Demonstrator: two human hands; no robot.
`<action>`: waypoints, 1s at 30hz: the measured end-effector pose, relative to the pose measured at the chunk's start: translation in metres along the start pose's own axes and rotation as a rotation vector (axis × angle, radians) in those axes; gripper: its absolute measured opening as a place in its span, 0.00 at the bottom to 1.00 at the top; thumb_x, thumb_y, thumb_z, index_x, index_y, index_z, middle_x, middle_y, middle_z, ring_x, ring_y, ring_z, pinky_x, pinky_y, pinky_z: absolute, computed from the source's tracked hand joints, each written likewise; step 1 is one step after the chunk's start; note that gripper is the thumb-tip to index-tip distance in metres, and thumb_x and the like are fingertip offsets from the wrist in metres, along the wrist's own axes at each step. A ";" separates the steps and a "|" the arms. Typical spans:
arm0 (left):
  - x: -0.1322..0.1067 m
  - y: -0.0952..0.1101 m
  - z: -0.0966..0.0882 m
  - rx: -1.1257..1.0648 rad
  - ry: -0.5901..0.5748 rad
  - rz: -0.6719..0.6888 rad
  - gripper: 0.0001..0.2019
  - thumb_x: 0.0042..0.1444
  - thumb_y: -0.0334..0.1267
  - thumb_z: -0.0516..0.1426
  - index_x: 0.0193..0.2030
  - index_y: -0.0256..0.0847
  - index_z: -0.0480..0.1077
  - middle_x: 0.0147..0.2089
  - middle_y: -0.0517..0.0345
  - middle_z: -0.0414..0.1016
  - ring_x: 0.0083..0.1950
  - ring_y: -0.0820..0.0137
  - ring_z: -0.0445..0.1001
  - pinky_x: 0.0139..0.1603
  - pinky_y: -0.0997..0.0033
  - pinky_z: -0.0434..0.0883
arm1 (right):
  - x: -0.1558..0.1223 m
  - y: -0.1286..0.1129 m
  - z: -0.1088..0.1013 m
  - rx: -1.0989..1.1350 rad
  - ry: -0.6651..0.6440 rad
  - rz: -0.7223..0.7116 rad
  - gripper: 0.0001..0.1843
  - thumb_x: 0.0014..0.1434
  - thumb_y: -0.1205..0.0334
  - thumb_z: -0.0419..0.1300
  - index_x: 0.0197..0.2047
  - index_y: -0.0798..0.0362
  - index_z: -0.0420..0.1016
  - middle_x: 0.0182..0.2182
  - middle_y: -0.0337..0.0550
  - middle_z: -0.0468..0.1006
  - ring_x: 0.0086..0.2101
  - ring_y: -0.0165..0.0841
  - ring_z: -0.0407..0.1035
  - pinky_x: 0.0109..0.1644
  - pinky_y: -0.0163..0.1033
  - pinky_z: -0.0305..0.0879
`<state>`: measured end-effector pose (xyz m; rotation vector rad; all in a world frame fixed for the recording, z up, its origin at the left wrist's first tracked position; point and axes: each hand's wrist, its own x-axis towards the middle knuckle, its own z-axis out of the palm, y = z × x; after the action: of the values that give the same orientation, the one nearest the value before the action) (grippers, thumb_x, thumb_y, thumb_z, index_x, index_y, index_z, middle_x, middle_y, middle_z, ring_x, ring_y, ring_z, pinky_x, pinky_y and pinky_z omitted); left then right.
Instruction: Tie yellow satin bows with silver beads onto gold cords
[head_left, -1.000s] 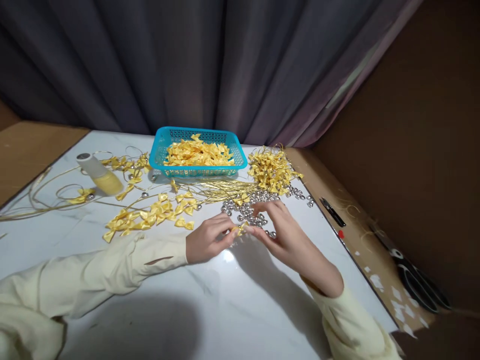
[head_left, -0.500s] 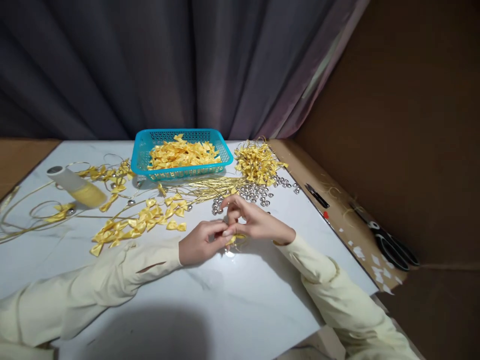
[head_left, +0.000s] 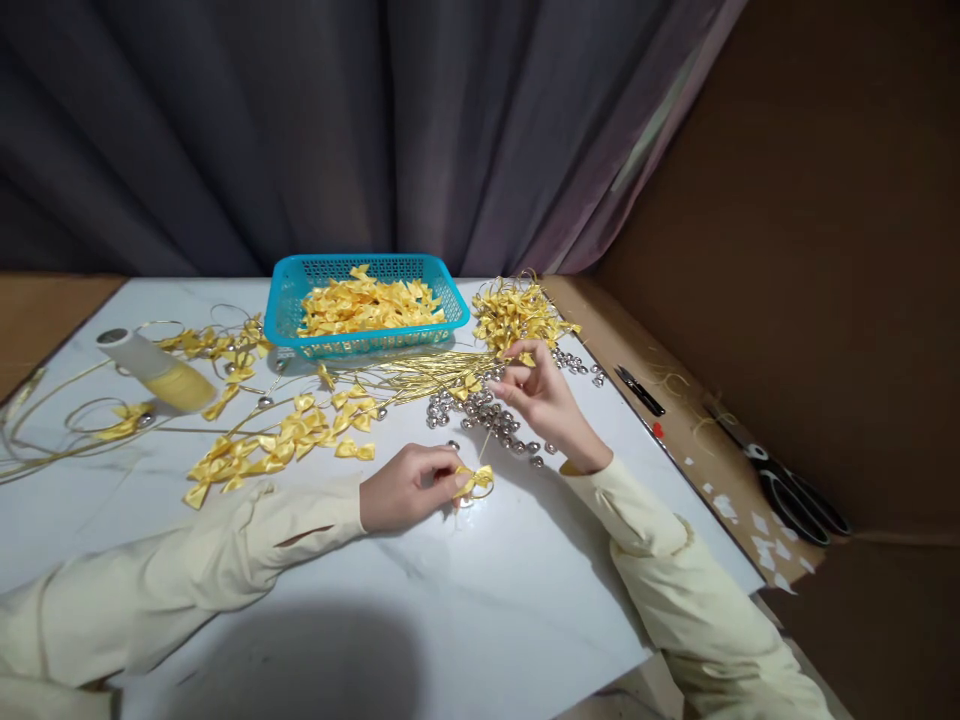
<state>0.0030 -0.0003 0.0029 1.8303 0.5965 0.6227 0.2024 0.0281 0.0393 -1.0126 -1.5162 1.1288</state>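
One bow pinched at mid-table

My left hand rests on the white table, thumb and forefinger clamped on a small yellow bow. A thin gold thread rises from it toward my right hand. Its fingertips are pinched together, though I cannot tell whether they grip the thread's end. That hand hides part of the silver bells. Beyond lie gold strands, a heap of tied bows and a blue basket. Scissors sit past the right edge. My sleeves run out of view. The widest open stretch of table lies between my forearms and the near edge.
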 end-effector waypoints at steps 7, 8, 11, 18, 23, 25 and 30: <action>0.000 0.000 -0.001 0.044 -0.046 0.019 0.14 0.58 0.38 0.50 0.23 0.36 0.67 0.25 0.56 0.70 0.27 0.73 0.68 0.31 0.75 0.65 | 0.023 -0.024 -0.080 -0.284 0.308 -0.169 0.22 0.49 0.58 0.66 0.38 0.47 0.56 0.17 0.26 0.55 0.17 0.25 0.48 0.20 0.32 0.42; 0.000 0.000 -0.002 0.060 -0.053 0.023 0.14 0.58 0.38 0.50 0.23 0.36 0.66 0.24 0.56 0.70 0.27 0.73 0.68 0.30 0.75 0.64 | 0.024 -0.029 -0.091 -0.322 0.353 -0.191 0.22 0.48 0.59 0.67 0.38 0.47 0.56 0.16 0.26 0.56 0.17 0.25 0.48 0.20 0.32 0.42; 0.001 -0.001 -0.002 0.064 -0.049 0.014 0.15 0.58 0.38 0.49 0.23 0.36 0.67 0.24 0.56 0.70 0.27 0.73 0.68 0.30 0.76 0.64 | 0.019 -0.038 -0.114 -0.377 0.441 -0.199 0.20 0.48 0.61 0.66 0.37 0.47 0.57 0.15 0.26 0.57 0.16 0.26 0.47 0.19 0.33 0.41; 0.000 -0.001 -0.004 0.023 -0.072 0.015 0.15 0.58 0.40 0.50 0.24 0.36 0.67 0.25 0.56 0.71 0.27 0.73 0.69 0.31 0.75 0.65 | 0.007 -0.022 -0.112 -0.506 0.329 -0.069 0.20 0.49 0.50 0.65 0.38 0.47 0.59 0.18 0.29 0.60 0.17 0.27 0.51 0.21 0.33 0.46; 0.000 -0.001 -0.002 -0.060 -0.044 0.003 0.16 0.59 0.42 0.50 0.25 0.35 0.68 0.25 0.55 0.71 0.28 0.72 0.69 0.31 0.74 0.65 | -0.011 -0.018 -0.068 -0.847 0.173 -0.066 0.19 0.55 0.43 0.59 0.32 0.52 0.68 0.28 0.45 0.73 0.28 0.35 0.64 0.30 0.38 0.56; -0.001 -0.003 -0.002 -0.067 -0.034 0.023 0.16 0.60 0.42 0.50 0.26 0.35 0.69 0.25 0.56 0.70 0.27 0.72 0.68 0.31 0.74 0.64 | -0.026 -0.024 -0.043 -0.838 -0.037 -0.015 0.18 0.60 0.45 0.54 0.32 0.52 0.71 0.29 0.45 0.74 0.29 0.34 0.66 0.31 0.38 0.58; -0.002 -0.005 -0.002 -0.005 -0.016 0.079 0.15 0.61 0.41 0.49 0.29 0.35 0.69 0.27 0.57 0.70 0.29 0.72 0.67 0.33 0.74 0.63 | -0.058 -0.032 0.002 -0.663 -0.383 0.059 0.14 0.56 0.50 0.61 0.37 0.52 0.74 0.30 0.42 0.75 0.30 0.31 0.67 0.33 0.35 0.61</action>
<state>-0.0005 0.0015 -0.0014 1.8596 0.5140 0.6612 0.2096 -0.0345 0.0577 -1.3305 -2.2686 0.9015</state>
